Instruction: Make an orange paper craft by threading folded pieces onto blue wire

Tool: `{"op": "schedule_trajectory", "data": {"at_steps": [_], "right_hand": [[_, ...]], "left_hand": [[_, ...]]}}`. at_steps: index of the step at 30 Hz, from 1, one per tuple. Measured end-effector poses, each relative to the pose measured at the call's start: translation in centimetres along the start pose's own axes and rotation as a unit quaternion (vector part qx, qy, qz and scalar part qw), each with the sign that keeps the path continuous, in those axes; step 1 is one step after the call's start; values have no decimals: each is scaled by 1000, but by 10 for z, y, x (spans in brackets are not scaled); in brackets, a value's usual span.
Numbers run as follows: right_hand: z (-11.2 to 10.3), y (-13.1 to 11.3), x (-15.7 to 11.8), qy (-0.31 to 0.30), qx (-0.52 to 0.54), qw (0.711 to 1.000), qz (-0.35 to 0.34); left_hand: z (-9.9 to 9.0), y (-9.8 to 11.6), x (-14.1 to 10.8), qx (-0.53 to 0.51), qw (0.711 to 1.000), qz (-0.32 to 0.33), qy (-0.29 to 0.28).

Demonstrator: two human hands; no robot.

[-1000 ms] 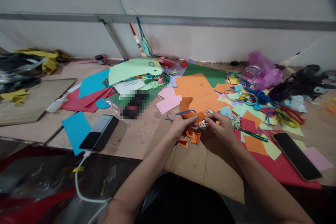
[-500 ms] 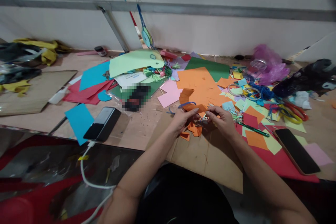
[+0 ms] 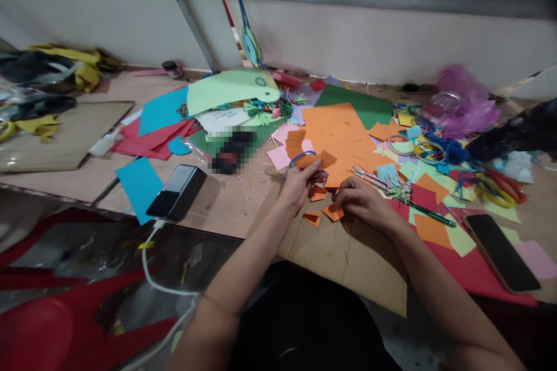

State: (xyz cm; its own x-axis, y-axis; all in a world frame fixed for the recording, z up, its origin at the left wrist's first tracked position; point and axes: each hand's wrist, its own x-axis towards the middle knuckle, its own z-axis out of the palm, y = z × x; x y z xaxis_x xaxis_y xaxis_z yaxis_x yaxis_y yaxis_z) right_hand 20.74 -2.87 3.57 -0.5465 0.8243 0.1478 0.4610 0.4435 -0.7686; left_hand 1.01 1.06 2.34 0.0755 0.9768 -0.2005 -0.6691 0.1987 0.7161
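Observation:
My left hand [image 3: 301, 184] pinches an orange pleated paper strip [image 3: 297, 144] with a blue loop [image 3: 300, 156] around or beside it. My right hand [image 3: 354, 200] has its fingers closed on a small folded orange piece [image 3: 333, 212], which rests on the brown cardboard [image 3: 343, 255]. Another folded orange piece [image 3: 312, 219] lies to its left, and more sit just under my left hand. Behind both hands is a large orange sheet [image 3: 335, 127] with cut marks.
Scissors [image 3: 500, 188], a green pen [image 3: 429, 213] and a phone [image 3: 502, 252] lie at the right among paper scraps. A black power bank [image 3: 176, 192] with a white cable [image 3: 152, 284] is at the left front edge. A dark object [image 3: 513, 130] juts in from the right.
My right hand has moved away from my left hand, down onto a small folded orange piece. My left hand still holds the pleated strip. The camera view has shifted a little.

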Motion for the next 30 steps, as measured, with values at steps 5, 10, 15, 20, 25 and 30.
{"op": "schedule_trajectory", "data": {"at_steps": [5, 10, 15, 20, 25, 30], "right_hand": [[-9, 1, -1, 66, 50, 995, 56], [-10, -1, -3, 164, 79, 979, 92], [-5, 8, -4, 304, 22, 946, 107], [-3, 5, -1, 367, -87, 923, 73], [1, -9, 8, 338, -117, 933, 38], [-3, -17, 22, 291, 82, 951, 70]], "left_hand": [[3, 2, -2, 3, 1000, -22, 2], [2, 2, -3, 23, 999, -41, 7], [-2, -3, -4, 35, 997, -56, -42], [1, -6, -9, 41, 985, -125, -114], [2, -5, -11, 22, 983, -138, -117], [2, -2, -8, -9, 989, -107, -104]]}}
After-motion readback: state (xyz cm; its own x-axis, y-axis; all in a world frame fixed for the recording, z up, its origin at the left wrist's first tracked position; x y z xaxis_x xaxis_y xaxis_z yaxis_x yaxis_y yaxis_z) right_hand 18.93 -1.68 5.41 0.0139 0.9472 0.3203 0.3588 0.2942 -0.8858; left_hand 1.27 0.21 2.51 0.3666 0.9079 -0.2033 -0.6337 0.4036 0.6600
